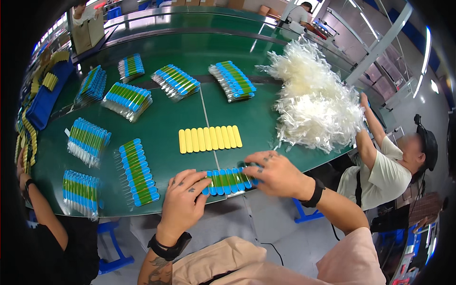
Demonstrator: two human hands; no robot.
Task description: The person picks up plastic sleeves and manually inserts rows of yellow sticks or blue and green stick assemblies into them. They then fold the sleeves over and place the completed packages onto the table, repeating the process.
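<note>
Left hand (183,204), right hand (281,175): fingers (192,179) clamped on ends of glossy blue, green-banded stick row (227,182).

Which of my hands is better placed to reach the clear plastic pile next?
Likely your right hand: it sits nearer the plastic pile, while your left hand is at the blue-and-green row's farther end.

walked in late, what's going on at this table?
A person's left hand and right hand are at opposite ends of a blue-and-green row near the table's edge. A yellow row lies just beyond, untouched. More blue-and-green bundles sit to the left and farther back. A co-worker reaches toward the clear plastic pile on the right.
</note>
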